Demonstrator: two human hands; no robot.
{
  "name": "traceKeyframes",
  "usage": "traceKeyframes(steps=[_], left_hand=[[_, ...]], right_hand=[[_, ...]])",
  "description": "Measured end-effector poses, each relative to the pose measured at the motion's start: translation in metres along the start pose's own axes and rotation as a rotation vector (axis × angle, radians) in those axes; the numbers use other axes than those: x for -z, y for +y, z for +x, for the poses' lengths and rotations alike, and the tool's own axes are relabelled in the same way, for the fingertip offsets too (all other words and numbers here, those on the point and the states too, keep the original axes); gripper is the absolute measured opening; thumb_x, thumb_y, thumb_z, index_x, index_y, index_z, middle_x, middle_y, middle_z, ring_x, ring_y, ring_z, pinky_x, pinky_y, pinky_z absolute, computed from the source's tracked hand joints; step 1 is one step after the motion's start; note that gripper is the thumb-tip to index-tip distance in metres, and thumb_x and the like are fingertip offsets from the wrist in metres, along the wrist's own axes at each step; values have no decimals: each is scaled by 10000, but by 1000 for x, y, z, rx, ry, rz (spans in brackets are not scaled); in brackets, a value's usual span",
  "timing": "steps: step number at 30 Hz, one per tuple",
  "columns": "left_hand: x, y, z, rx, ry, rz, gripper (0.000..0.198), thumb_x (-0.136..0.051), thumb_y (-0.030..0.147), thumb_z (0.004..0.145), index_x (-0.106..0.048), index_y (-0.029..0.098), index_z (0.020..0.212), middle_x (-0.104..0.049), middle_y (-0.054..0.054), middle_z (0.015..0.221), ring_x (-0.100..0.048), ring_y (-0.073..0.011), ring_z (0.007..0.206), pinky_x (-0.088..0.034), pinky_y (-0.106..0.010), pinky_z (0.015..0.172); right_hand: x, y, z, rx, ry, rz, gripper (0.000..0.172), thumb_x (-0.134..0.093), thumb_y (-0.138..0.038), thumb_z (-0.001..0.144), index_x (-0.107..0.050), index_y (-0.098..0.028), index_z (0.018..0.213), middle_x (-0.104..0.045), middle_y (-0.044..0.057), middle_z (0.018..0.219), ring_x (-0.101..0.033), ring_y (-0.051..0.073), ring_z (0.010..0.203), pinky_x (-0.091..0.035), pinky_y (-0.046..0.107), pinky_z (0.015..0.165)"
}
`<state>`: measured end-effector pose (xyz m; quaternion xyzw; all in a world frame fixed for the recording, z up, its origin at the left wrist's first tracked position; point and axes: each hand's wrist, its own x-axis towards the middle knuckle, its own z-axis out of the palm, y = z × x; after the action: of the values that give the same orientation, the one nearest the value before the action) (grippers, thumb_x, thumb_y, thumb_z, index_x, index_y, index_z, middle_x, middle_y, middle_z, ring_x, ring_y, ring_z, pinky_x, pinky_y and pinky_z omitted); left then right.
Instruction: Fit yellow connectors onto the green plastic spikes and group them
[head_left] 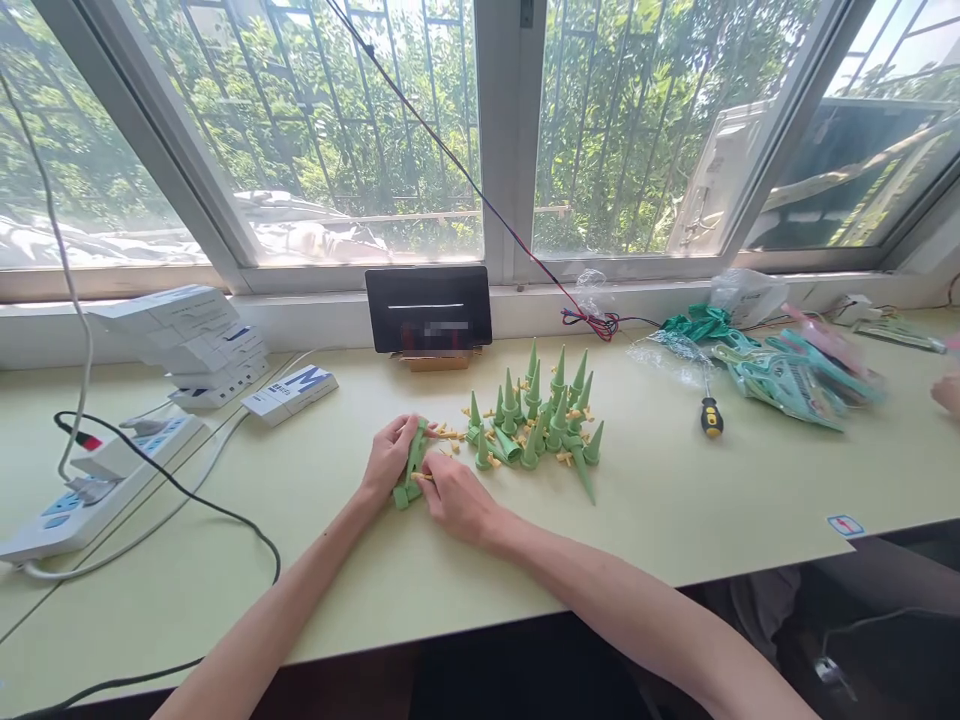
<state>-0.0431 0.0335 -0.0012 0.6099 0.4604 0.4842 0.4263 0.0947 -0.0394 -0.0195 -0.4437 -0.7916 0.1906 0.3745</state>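
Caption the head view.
Left hand holds a long green plastic piece, right hand a slim yellow plastic part, beside green plastic cones.

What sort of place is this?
Perhaps a small workshop, with a workbench beneath windows: clustered green cones, a screwdriver and a power strip suggest light hand assembly.

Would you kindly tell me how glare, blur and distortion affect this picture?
Head view: daylight washes out patches of the windows; also in the head view, pink plastic at right is smeared, side window frames lean outward, probably from a wide lens, and the green cones look fairly sharp.
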Motion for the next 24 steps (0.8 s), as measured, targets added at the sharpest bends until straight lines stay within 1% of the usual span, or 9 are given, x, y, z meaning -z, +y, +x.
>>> traceKeyframes(steps=[4, 6, 10, 14, 17, 20, 22, 23, 24], left_hand=[[-8, -6, -3, 11, 121, 16, 429, -565, 601, 867, -644, 180, 836, -749, -71, 811, -709, -242, 932, -529, -339, 890], [-12, -7, -4, 1, 172, 39, 436, -551, 603, 869, -647, 178, 837, -752, -71, 819, -703, -242, 932, -519, -342, 900], [-22, -5, -9, -2, 257, 72, 440, -534, 596, 873, -652, 173, 850, -753, -72, 831, -695, -233, 889, -521, -317, 806], [-35, -2, -12, -21, 347, 68, 402, -526, 552, 890, -638, 173, 814, -749, -63, 812, -692, -209, 821, -512, -293, 757], [-48, -1, -10, -5, 425, 67, 371, -524, 519, 896, -630, 176, 798, -748, -60, 792, -690, -197, 768, -501, -280, 700], [-59, 1, -6, 20, 483, 80, 353, -503, 500, 912, -601, 185, 786, -748, -51, 778, -641, -165, 618, -453, -261, 576], [-62, 3, -4, 21, 503, 114, 347, -494, 489, 922, -585, 188, 777, -744, -45, 761, -593, -148, 545, -408, -252, 516], [-62, 5, -4, 9, 514, 138, 341, -495, 480, 926, -581, 188, 771, -739, -43, 747, -584, -145, 539, -397, -248, 508], [-61, 7, -3, -27, 522, 161, 331, -494, 464, 933, -584, 187, 775, -738, -43, 751, -607, -149, 583, -409, -243, 532]], right_hand=[[2, 4, -11, -13, 56, 37, 111, -433, -171, 948, -405, -225, 855, -525, 32, 828, -494, 193, 714, -415, 294, 654], [4, 5, -18, -28, 86, 59, 125, -422, -173, 948, -395, -229, 839, -520, 38, 817, -490, 201, 705, -422, 308, 656], [12, 6, -34, -70, 142, 112, 144, -438, -161, 932, -395, -229, 813, -534, 44, 801, -512, 207, 717, -435, 319, 665], [25, 10, -49, -139, 180, 163, 139, -461, -172, 929, -423, -221, 804, -535, 27, 753, -519, 186, 657, -431, 305, 630], [36, 16, -57, -178, 193, 226, 108, -458, -204, 943, -446, -215, 836, -547, 38, 784, -540, 179, 652, -441, 290, 594], [45, 21, -63, -207, 203, 262, 133, -459, -243, 955, -436, -220, 826, -528, 30, 778, -558, 176, 654, -462, 284, 582], [49, 24, -65, -226, 212, 281, 153, -462, -260, 957, -420, -224, 814, -505, 20, 774, -562, 169, 638, -474, 281, 574], [51, 25, -66, -236, 214, 292, 160, -462, -267, 956, -414, -224, 811, -494, 17, 780, -562, 164, 628, -481, 281, 573], [52, 26, -67, -244, 215, 306, 164, -462, -273, 956, -409, -224, 809, -486, 16, 788, -564, 159, 621, -488, 281, 573]])
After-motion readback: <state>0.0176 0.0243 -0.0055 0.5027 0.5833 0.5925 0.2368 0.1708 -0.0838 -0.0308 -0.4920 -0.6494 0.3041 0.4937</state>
